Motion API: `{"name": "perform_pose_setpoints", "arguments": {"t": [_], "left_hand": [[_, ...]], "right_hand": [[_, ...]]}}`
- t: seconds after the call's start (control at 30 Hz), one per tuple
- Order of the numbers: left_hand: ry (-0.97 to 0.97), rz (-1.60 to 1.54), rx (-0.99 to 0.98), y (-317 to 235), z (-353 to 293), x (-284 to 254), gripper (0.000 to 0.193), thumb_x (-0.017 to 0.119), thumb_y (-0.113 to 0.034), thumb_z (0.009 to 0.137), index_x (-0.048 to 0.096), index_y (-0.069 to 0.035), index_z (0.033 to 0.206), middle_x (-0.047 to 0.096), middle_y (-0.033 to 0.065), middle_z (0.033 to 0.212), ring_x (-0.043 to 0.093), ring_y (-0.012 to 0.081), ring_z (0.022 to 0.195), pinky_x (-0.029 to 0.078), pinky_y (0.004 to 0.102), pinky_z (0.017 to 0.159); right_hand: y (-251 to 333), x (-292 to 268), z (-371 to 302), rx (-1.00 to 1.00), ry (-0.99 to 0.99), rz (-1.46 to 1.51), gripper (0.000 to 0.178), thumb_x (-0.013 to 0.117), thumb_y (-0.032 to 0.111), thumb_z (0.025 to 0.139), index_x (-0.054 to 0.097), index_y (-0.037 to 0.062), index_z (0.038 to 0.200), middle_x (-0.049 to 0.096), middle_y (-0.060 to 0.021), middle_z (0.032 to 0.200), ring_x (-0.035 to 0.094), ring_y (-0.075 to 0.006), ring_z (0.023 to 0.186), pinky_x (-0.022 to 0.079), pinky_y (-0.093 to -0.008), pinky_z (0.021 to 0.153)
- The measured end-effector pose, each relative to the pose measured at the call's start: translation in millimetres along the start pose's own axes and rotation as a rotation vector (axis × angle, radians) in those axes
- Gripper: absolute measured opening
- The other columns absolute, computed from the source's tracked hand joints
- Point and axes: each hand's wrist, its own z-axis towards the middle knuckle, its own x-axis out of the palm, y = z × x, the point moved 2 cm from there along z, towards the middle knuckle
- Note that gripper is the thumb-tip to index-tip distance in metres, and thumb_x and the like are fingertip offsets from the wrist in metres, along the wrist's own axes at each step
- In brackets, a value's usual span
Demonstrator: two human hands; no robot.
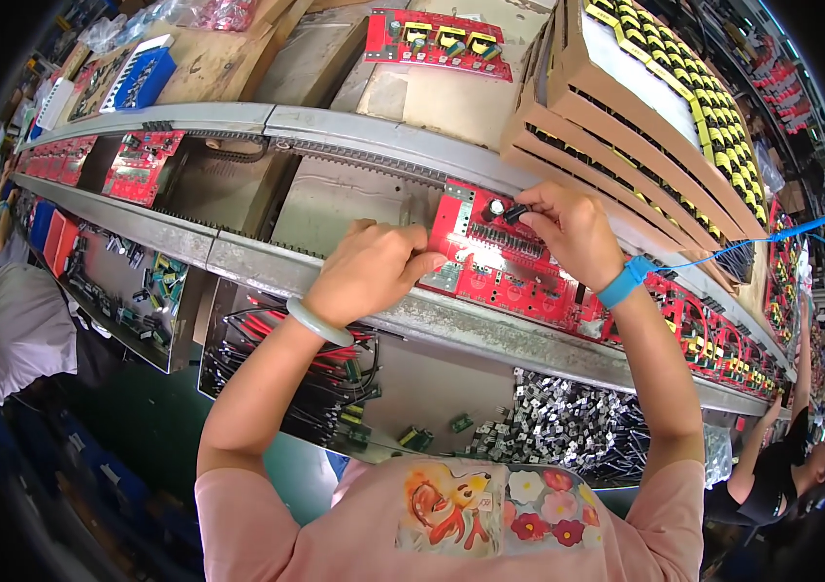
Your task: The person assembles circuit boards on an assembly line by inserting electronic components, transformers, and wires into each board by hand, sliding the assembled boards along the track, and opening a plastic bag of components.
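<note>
A red circuit board (pixel 490 282) lies on the conveyor rails in front of me. My left hand (pixel 371 267) is closed at the board's left end, its thumb resting on the board's edge and its other fingers curled. Over the board's far side, my right hand (pixel 568 228) pinches a small black component (pixel 515 213) between thumb and fingers. That component is right beside a round, light-topped part (pixel 497 207) on the board; whether it touches the board is hard to see. My right wrist wears a blue strap (pixel 626 281) with a blue cord.
Below the near rail (pixel 432 315), a bin holds metal-and-white parts (pixel 568 422) and red and black wires (pixel 340 364). Stacked cardboard trays (pixel 626 126) of yellow-black parts rise at the far right. Another red board (pixel 442 44) lies beyond the rails. People work at both sides.
</note>
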Motion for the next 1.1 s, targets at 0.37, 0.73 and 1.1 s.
{"name": "perform_pose_setpoints", "arguments": {"t": [0.37,0.73,1.1], "left_hand": [[-0.112,-0.003,0.061,3,-2,4,0.035,0.068,-0.036,0.096,0.066,-0.003,0.084,0.061,0.0185,0.066,0.062,0.0431,0.072,0.048,0.0483,0.081],[-0.121,-0.016,0.066,2,-3,2,0.033,0.07,-0.033,0.095,0.065,-0.003,0.083,0.064,0.0182,0.068,0.063,0.0434,0.074,0.048,0.0493,0.082],[0.004,0.005,-0.04,-4,-1,-3,0.032,0.066,-0.037,0.097,0.07,-0.005,0.093,0.071,0.0185,0.081,0.067,0.0415,0.085,0.046,0.0506,0.09]], "right_hand": [[5,3,0,-0.055,-0.058,-0.108,0.018,0.075,-0.002,0.085,0.072,-0.0033,0.103,0.07,-0.0152,0.089,0.069,-0.0246,0.073,0.054,-0.0337,0.066],[7,6,2,-0.19,-0.089,-0.113,0.019,0.076,-0.003,0.083,0.072,-0.0036,0.102,0.071,-0.0153,0.095,0.07,-0.0269,0.073,0.055,-0.0349,0.066],[12,9,4,-0.137,0.006,-0.111,0.026,0.079,0.002,0.082,0.073,0.0001,0.107,0.07,-0.016,0.092,0.07,-0.0285,0.075,0.056,-0.0373,0.068]]}}
